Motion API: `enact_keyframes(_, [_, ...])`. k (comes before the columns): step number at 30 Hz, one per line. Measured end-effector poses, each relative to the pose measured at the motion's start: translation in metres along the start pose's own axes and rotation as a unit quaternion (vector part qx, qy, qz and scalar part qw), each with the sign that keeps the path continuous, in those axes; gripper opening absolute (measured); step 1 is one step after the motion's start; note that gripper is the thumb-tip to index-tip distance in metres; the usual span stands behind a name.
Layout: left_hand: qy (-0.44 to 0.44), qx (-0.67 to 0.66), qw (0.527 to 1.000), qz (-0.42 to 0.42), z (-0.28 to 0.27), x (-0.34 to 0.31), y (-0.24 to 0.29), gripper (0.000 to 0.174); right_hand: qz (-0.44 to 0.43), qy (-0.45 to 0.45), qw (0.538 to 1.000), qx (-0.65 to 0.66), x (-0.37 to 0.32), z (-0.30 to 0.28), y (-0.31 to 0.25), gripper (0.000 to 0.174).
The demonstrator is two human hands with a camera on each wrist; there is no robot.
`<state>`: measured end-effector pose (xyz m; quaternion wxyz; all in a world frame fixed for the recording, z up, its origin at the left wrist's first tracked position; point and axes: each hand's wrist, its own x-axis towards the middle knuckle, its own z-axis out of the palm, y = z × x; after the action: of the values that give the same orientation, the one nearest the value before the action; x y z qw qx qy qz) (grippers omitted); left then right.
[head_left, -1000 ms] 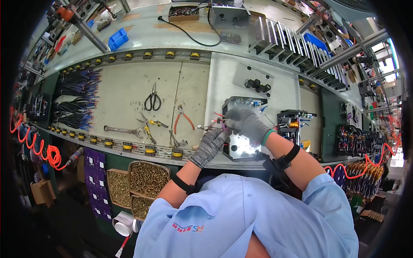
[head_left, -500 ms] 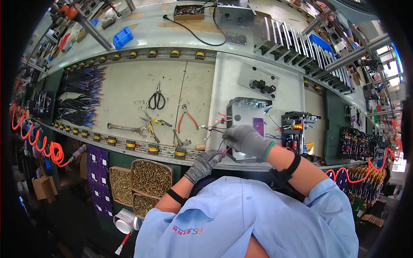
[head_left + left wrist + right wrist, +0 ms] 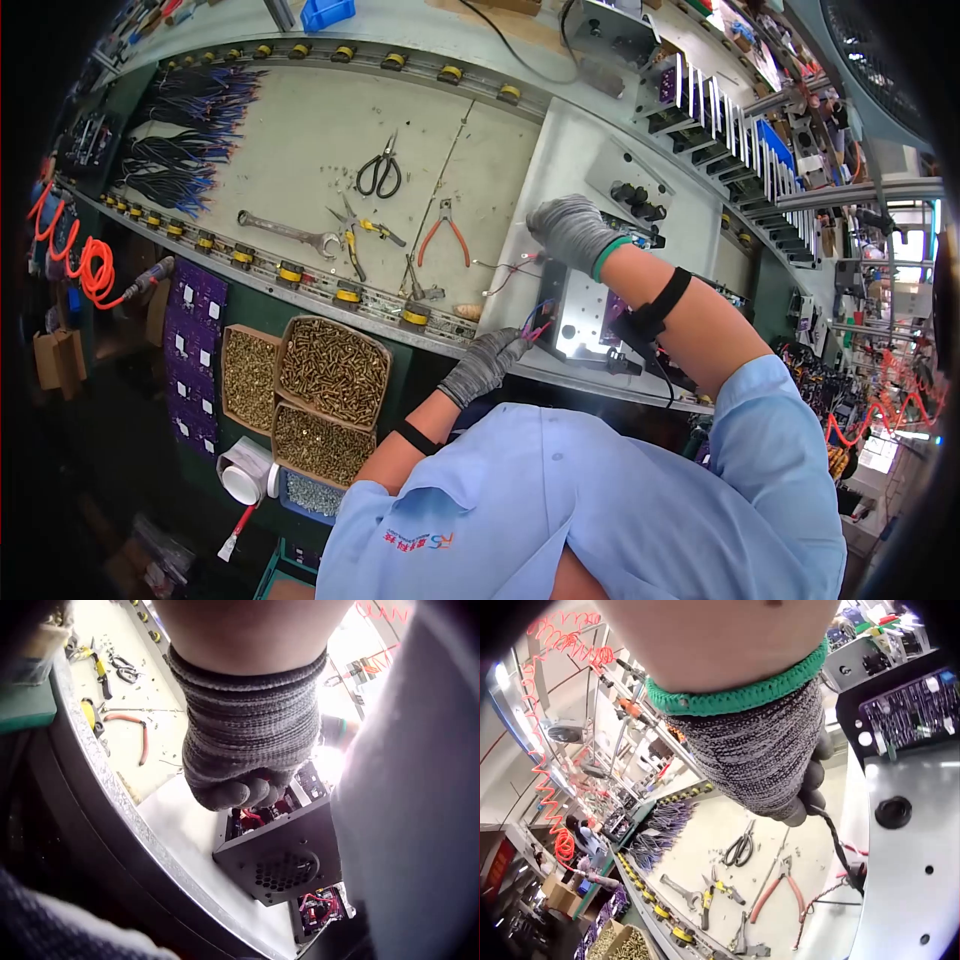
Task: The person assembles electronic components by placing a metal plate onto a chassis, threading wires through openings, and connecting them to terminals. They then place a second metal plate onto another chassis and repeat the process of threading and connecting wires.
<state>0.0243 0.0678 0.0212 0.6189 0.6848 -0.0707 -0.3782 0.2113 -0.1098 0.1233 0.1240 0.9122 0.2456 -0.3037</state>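
An open metal case (image 3: 580, 312) with a circuit board inside lies on a pale sheet before the person. At its near left corner, the gloved left hand (image 3: 485, 364) pinches thin pink and blue wires (image 3: 538, 328). The left wrist view shows that hand's curled fingertips (image 3: 244, 795) just above the case, whose vented end panel (image 3: 281, 862) faces the camera. Beyond the case's far left corner is the gloved right hand (image 3: 572, 234), raised over the sheet. Its curled fingers grip a dark twisted cable (image 3: 834, 834) that runs down to the case edge.
Left of the case lie red-handled pliers (image 3: 443, 235), black scissors (image 3: 380, 175), yellow-handled pliers (image 3: 352, 240) and a wrench (image 3: 290, 235). Wire bundles (image 3: 185, 140) lie farther left. Boxes of brass screws (image 3: 335, 372) stand at the near left. A panel with black knobs (image 3: 632, 195) lies behind the case.
Both hands were together at the case's left side; they have parted. The right hand has moved away from the body and up, pulling out a cable. The left stays near the corner. The head view has turned.
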Motion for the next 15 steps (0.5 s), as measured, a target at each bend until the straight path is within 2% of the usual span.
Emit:
enact_keyframes(5, [0.003,0.044,0.998,0.034,-0.006,0.013,-0.013,0.030,0.011,0.027,0.998,0.052,-0.021,-0.001,-0.002,0.027])
enact_keyframes(7, [-0.005,0.081,0.991,0.105,-0.009,0.024,-0.029,0.034,0.015,0.037,0.997,0.068,-0.038,-0.015,-0.005,0.030])
enact_keyframes(9, [-0.023,0.074,0.994,0.079,-0.019,0.023,-0.019,0.033,0.026,-0.055,0.998,0.014,-0.059,-0.032,-0.007,0.034])
enact_keyframes(10, [-0.038,0.063,0.996,0.052,-0.023,0.021,-0.003,0.033,0.031,-0.054,0.998,0.020,-0.068,-0.028,-0.009,0.034])
enact_keyframes(11, [-0.069,0.004,0.997,-0.036,-0.027,0.019,0.020,0.030,-0.015,-0.017,0.996,0.090,-0.078,-0.023,-0.013,0.034])
enact_keyframes(12, [-0.076,0.008,0.996,-0.037,-0.025,0.023,0.012,0.030,-0.061,0.023,0.985,0.158,-0.088,-0.018,-0.016,0.035])
enact_keyframes(13, [-0.049,-0.066,0.996,0.032,-0.024,0.028,0.001,0.030,-0.115,0.068,0.959,0.251,-0.083,0.001,-0.021,0.036])
enact_keyframes(14, [-0.020,-0.141,0.985,0.100,-0.022,0.032,-0.011,0.030,-0.121,0.063,0.940,0.313,-0.088,0.017,-0.021,0.030])
enact_keyframes(15, [-0.043,-0.117,0.989,0.085,-0.027,0.027,0.023,0.036,-0.133,0.069,0.921,0.360,-0.087,0.030,-0.021,0.028])
